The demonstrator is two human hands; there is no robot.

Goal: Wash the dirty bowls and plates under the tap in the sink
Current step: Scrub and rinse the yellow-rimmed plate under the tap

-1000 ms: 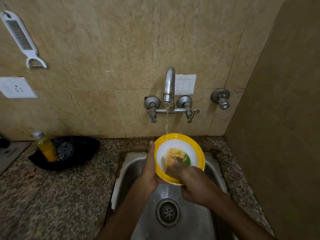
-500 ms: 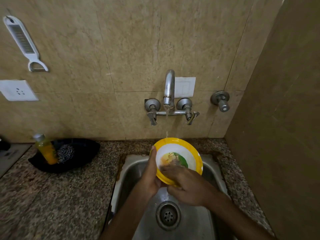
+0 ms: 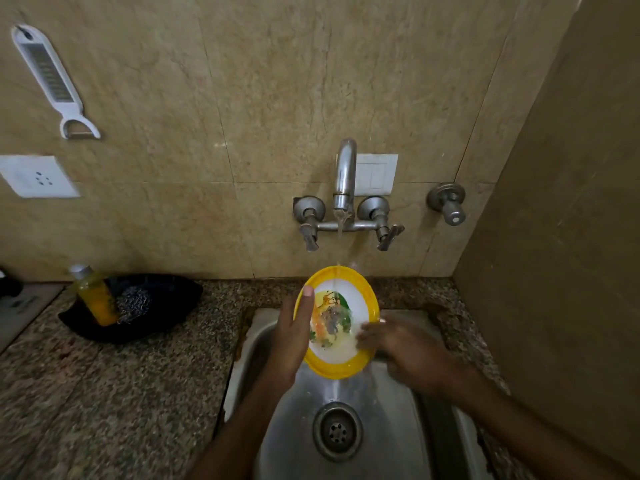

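Observation:
A yellow-rimmed white plate (image 3: pixel 341 365) with orange and green smears is held tilted over the steel sink (image 3: pixel 381 441). Water runs from the wall tap (image 3: pixel 344 174) onto the plate's top edge. My left hand (image 3: pixel 292 336) grips the plate's left rim, thumb on the front. My right hand (image 3: pixel 401 348) is blurred at the plate's right side, its fingertips on the plate's inner face. No other dirty dish is in view.
A black dish (image 3: pixel 159 306) on the granite counter (image 3: pixel 104 393) holds an orange soap bottle (image 3: pixel 95 296) and a steel scrubber (image 3: pixel 133 304). A grater-peeler (image 3: pixel 52 79) and a socket (image 3: pixel 36 176) are on the wall. A side wall (image 3: pixel 561 237) stands close on the right.
My right hand has slid from the plate's centre to its right side. The plate has tipped more upright and more of its smeared centre shows. Water keeps running.

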